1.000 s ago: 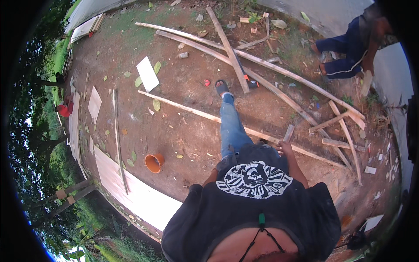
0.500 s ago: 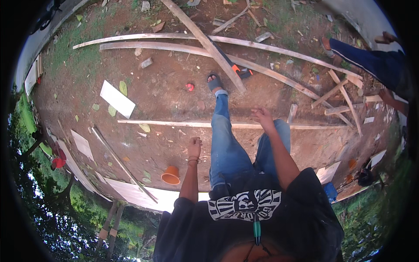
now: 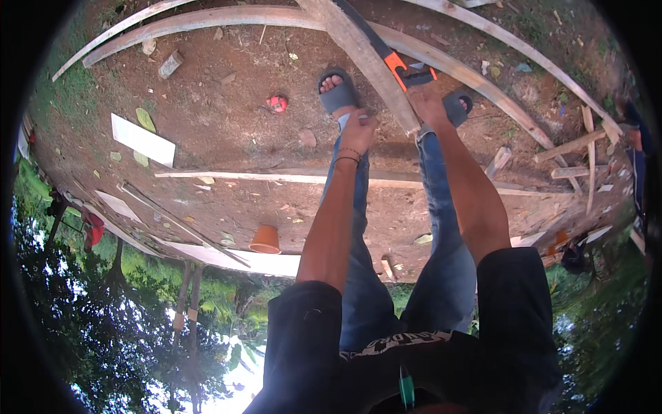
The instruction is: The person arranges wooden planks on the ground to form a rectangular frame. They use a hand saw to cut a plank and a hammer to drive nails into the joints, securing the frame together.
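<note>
My right hand (image 3: 429,107) reaches down beside the end of a thick wooden plank (image 3: 362,58), its fingers stretched out just below the handle of a handsaw (image 3: 407,74). That saw has an orange and black handle and a dark blade, partly covered by the plank. Whether the fingertips touch the handle cannot be made out. My left hand (image 3: 360,132) is over my left shin, near the grey sandal (image 3: 338,91), with its fingers curled in; what they hold, if anything, is hidden. A red tape measure-like object (image 3: 276,104) lies left of the sandal.
Long wooden strips (image 3: 207,22) cross the ground ahead, and another strip (image 3: 276,177) runs beneath my legs. A white board (image 3: 143,140) lies left, an orange pot (image 3: 265,240) nearer. Crossed wood offcuts (image 3: 579,146) lie right, close to another person's dark-clothed leg (image 3: 641,169).
I have bent forward and stepped my right foot up beside the plank. Both hands have moved ahead, the right one down to the saw handle, the left one over my shin.
</note>
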`<control>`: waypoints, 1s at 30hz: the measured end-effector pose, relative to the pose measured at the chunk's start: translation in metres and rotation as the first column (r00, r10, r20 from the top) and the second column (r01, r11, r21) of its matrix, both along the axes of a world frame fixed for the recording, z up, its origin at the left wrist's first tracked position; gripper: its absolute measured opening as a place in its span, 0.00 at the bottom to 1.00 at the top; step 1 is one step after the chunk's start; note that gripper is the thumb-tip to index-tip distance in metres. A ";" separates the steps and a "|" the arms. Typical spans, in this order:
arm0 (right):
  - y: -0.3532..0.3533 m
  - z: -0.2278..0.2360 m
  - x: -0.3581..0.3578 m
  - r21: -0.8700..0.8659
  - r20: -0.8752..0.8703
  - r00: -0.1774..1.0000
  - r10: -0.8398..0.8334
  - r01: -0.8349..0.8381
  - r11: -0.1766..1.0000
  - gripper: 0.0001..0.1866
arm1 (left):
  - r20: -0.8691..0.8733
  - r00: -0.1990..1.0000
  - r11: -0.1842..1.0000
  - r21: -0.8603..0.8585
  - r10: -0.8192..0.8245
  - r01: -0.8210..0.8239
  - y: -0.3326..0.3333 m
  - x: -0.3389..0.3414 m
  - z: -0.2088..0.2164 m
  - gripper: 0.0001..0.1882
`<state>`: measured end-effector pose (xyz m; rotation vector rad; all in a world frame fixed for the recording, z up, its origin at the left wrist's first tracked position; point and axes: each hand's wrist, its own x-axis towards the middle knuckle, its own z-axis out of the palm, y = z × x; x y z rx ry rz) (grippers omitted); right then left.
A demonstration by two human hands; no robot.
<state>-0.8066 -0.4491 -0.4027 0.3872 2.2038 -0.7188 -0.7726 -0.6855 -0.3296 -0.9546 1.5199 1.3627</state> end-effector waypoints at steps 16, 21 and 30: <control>-0.037 -0.085 -0.023 -0.031 0.408 0.908 0.094 -0.089 0.996 0.38 | 0.172 0.921 0.928 0.072 0.351 -0.367 0.009 -0.030 -0.036 0.28; -0.036 -0.116 -0.014 -0.108 0.338 0.940 0.052 -0.016 0.994 0.29 | 0.026 0.916 0.914 0.053 0.401 -0.402 0.013 -0.024 -0.007 0.26; 0.012 -0.009 -0.096 -0.048 0.330 0.927 0.180 -0.174 0.984 0.22 | 0.001 0.910 0.890 0.209 0.414 -0.405 0.039 -0.054 0.013 0.27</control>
